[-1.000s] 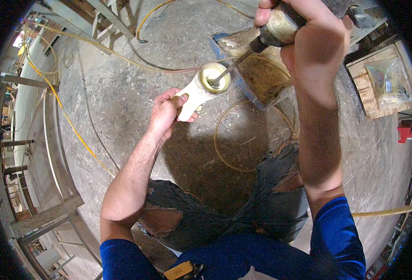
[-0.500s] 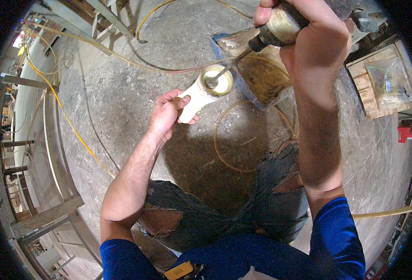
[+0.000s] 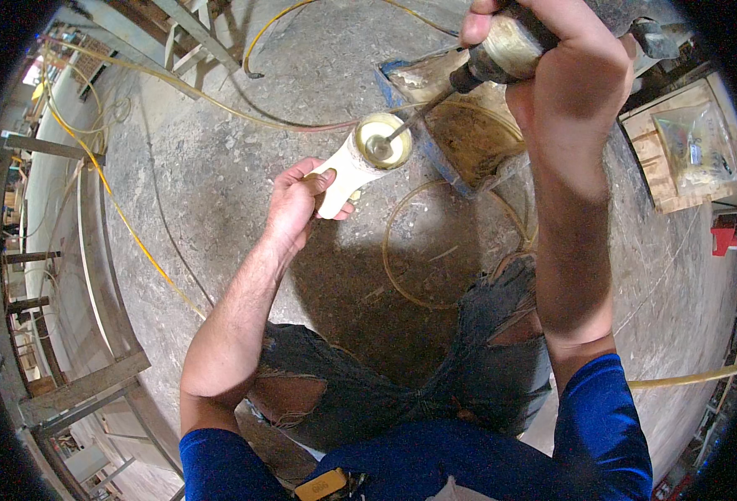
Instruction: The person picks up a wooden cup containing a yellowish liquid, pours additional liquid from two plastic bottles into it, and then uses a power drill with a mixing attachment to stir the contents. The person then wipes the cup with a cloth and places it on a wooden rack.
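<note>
In my left hand (image 3: 302, 196) is a cream-white piece (image 3: 342, 179), its narrow end gripped between thumb and fingers. The far end widens into a round, open cup. My right hand (image 3: 577, 58) is wrapped round a rotary power tool (image 3: 509, 48) with a worn metal nose and a black chuck. From the chuck a long thin shaft (image 3: 418, 117) runs down to the left. A small rounded grey tip (image 3: 379, 149) on the shaft is inside the cup's mouth. Whether the tip touches the cup's wall I cannot tell.
A blue-edged, brown-stained panel (image 3: 469, 142) lies on the concrete floor (image 3: 218, 184) beyond the cup. Yellow hoses (image 3: 139, 242) trail across the floor. Wooden and metal frames (image 3: 85, 388) stand at left. A plastic bag (image 3: 698, 150) lies on a wooden board at right.
The cup end of the cream-white piece has shifted slightly to the left. The power tool and my right hand have moved a little to the right; the tip stays inside the cup.
</note>
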A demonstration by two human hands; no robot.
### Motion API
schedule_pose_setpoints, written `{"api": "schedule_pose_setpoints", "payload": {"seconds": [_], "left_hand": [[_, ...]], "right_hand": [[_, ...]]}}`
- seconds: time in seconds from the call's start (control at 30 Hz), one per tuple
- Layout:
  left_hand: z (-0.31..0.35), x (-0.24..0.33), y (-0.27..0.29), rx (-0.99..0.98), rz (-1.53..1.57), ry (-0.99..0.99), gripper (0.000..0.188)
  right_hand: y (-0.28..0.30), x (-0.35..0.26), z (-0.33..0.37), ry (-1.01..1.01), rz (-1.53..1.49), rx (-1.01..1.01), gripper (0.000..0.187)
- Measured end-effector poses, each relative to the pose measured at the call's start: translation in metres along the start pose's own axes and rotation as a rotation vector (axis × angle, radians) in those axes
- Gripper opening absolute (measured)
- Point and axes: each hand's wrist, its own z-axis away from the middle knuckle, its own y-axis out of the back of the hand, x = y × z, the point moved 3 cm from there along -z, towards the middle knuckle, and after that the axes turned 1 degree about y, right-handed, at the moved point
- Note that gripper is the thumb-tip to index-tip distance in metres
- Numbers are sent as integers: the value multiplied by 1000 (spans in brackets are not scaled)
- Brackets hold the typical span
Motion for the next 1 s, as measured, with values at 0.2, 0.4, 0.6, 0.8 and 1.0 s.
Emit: {"api": "schedule_pose_setpoints", "payload": {"seconds": [0.2, 0.4, 0.6, 0.8, 1.0], "left_hand": [[-3, -3, 3, -21, 2, 0, 17], [-2, -2, 0, -30, -8, 15, 17], [-1, -1, -1, -20, 14, 22, 17], [0, -1, -1, -6, -9, -7, 17], [-2, -4, 2, -22, 6, 4, 16]], "right_hand": [[-3, -3, 2, -48, -72, 4, 10], [-6, -3, 4, -30, -30, 46, 11], [-2, -1, 2, 6, -33, 10, 12], [1, 1, 2, 25, 40, 12, 12], [-1, 0, 2, -69, -38, 45, 13]]}}
